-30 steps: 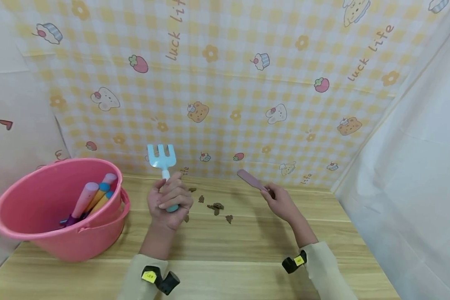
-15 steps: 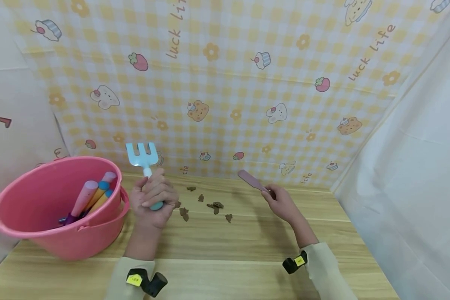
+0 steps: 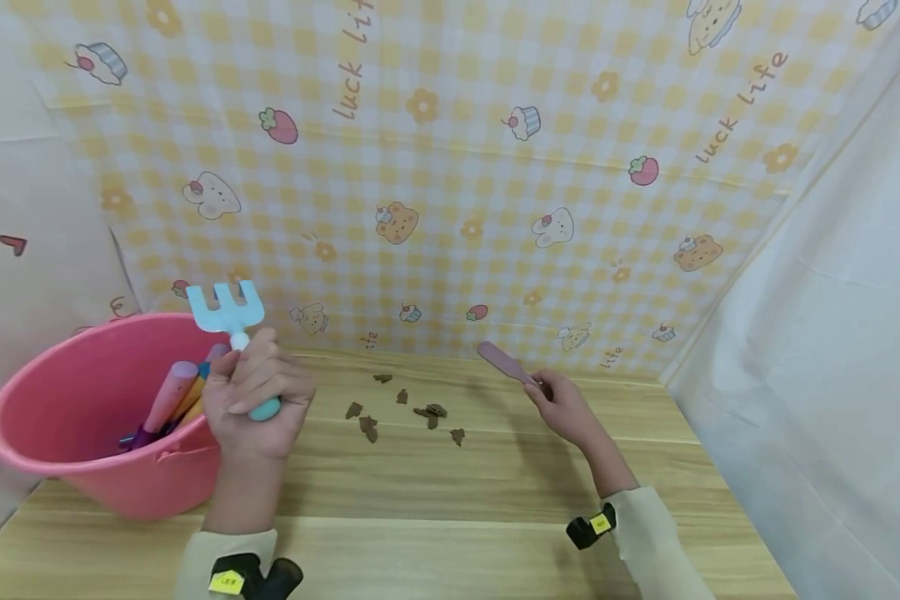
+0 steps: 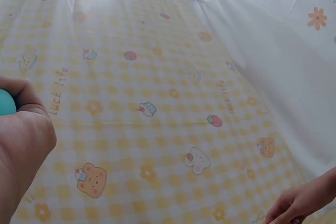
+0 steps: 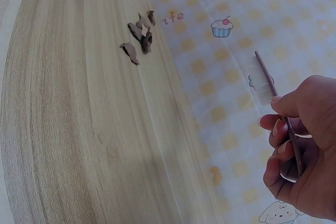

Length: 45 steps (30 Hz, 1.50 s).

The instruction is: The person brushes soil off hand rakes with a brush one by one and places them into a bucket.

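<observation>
My left hand [image 3: 266,417] grips a light blue toy hand fork [image 3: 228,318], tines up, in front of the pink bucket's right rim. In the left wrist view only the turquoise end of its handle [image 4: 6,103] shows beside my palm. My right hand [image 3: 566,410] holds a small mauve brush [image 3: 504,362] above the table's back right. White bristles [image 5: 261,83] stick out from one side of it in the right wrist view. Between the hands, several dry brown scraps [image 3: 435,412], like leaf bits, lie on the wooden table [image 3: 435,483].
At the left stands the pink bucket [image 3: 135,492]. Pink and yellow tool handles [image 3: 171,396] lean inside it, partly hidden by my left hand. A yellow checked cloth [image 3: 450,192] hangs behind the table, and white cloth [image 3: 832,333] covers the right side.
My left hand has moved left with the hand fork, from above the brown scraps to the bucket, uncovering more scraps. My right hand and the brush have barely moved.
</observation>
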{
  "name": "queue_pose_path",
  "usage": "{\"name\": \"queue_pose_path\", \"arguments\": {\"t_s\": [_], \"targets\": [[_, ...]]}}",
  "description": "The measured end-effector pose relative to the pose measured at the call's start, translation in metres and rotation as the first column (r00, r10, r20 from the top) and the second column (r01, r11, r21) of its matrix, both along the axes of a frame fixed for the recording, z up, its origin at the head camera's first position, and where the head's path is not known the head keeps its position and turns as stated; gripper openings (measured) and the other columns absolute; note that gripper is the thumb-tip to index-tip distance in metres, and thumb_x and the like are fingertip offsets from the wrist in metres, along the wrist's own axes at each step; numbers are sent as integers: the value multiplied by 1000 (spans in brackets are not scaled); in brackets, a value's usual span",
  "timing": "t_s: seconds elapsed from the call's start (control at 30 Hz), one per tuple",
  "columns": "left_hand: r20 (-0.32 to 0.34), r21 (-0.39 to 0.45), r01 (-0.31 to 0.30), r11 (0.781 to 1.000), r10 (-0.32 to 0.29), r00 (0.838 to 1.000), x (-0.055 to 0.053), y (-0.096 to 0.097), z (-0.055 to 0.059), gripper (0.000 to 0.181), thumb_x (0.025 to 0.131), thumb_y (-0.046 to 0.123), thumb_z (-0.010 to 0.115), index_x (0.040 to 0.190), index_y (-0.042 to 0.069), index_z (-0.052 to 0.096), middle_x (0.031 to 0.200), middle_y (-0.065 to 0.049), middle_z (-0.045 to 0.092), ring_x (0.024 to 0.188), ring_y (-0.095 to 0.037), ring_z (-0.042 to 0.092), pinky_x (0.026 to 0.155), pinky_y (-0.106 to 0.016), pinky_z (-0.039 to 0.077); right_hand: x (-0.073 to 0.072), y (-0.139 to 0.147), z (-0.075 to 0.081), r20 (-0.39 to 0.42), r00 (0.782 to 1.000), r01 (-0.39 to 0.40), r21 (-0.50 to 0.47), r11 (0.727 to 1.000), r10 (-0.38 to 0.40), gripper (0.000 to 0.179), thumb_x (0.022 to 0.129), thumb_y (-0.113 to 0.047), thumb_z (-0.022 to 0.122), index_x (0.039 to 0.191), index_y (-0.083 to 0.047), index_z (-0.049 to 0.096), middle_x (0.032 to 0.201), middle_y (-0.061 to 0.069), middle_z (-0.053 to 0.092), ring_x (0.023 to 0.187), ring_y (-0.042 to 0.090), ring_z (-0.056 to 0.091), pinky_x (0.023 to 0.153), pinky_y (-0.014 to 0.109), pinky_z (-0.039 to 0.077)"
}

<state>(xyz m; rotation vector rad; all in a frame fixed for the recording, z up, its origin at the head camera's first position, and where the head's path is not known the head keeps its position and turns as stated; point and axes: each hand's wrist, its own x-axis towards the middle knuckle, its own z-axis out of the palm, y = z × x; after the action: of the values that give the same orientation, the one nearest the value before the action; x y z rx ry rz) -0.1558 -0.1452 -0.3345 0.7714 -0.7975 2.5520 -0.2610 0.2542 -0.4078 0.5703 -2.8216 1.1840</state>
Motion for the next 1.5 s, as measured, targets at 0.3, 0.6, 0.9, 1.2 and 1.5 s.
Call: {"name": "queue_pose_path", "arguments": {"t_s": [0.3,0.6,0.9,1.2,1.5], "targets": [[38,23,-35,999,34,999,13,-20,12,18,78,6,47,63,11,39,48,1,37,36,1,32,41,-7,32,0,2,-4,-6,1000,-2,1,1000,2,31,107,-21,55,121,4,64,68,3,48,55,15,38,49,29,34],[44,50,-70,996,67,997,15,-39,15,23,79,7,52,60,9,39,51,2,38,39,6,33,45,-4,33,3,5,-4,7,1000,-2,2,1000,2,33,107,-21,55,123,7,63,67,3,46,54,15,37,48,29,33],[192,91,-158,983,138,972,21,-54,17,25,81,15,53,61,8,40,51,1,38,45,13,32,48,-2,32,4,4,-3,-1,1000,-3,15,1000,3,32,106,-17,55,125,8,62,68,2,48,56,15,39,49,28,33],[268,80,-161,984,134,954,20,-68,16,29,79,20,51,56,13,36,52,14,33,47,15,30,50,-1,31,2,5,-7,-11,1000,-5,13,1000,5,30,106,-17,57,123,6,64,68,2,47,56,15,39,49,27,33],[374,110,-159,981,107,921,20,-85,16,32,77,22,57,54,19,35,53,15,36,54,17,35,54,-2,33,2,6,-8,-12,1000,-5,9,1000,5,27,106,-17,57,119,5,65,69,2,47,57,15,39,49,27,33]]}}
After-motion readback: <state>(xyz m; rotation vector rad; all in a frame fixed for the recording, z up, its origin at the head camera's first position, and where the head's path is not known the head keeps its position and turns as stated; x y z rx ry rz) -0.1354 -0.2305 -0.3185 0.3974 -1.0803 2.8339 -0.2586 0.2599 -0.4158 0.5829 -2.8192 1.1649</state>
